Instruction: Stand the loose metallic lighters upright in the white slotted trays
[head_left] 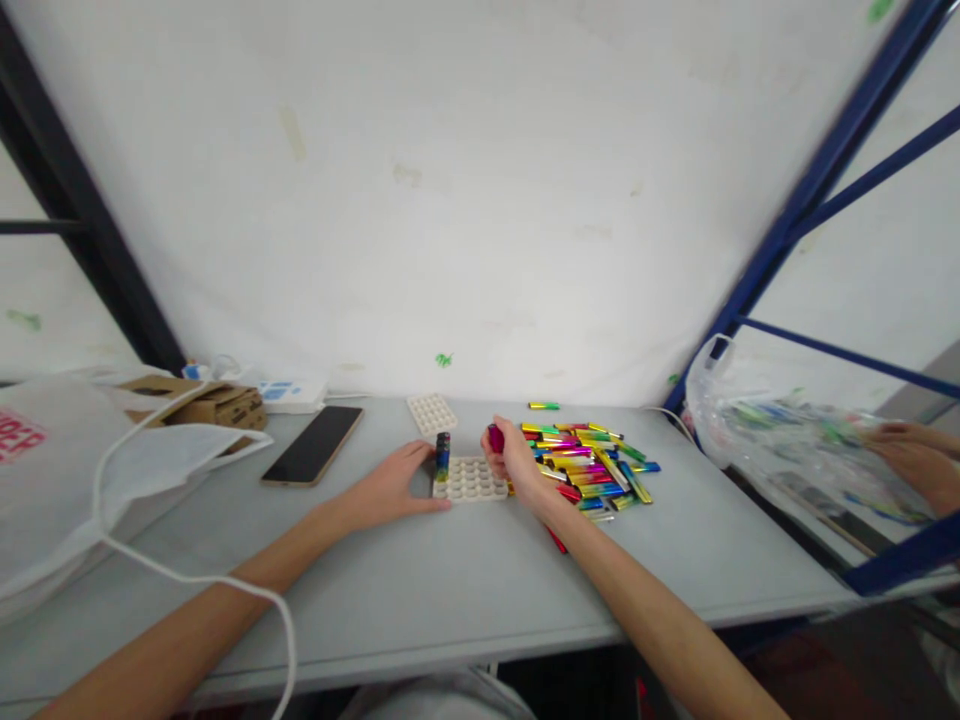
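My left hand [390, 487] is at the left end of a white tray [480, 490] with rows of round holes, thumb along the front edge and fingers by the back corner, holding it. In the tray's left column several shiny tubes with dark tops [442, 458] stand upright in a row. My right hand [517, 462] is closed around a dark pink shiny tube [496, 437], just above the tray's right end. Beside that hand lies a loose pile of shiny, many-coloured tubes [592, 465], partly hidden by my wrist.
A second holed tray [432, 413] lies near the wall. To the left are a phone [315, 447], a cardboard box [225, 405], a white bag [90, 470] and a white cable [187, 577]. At the right, another person's hands [919, 460] touch a clear plastic bag [787, 440] beyond the blue frame.
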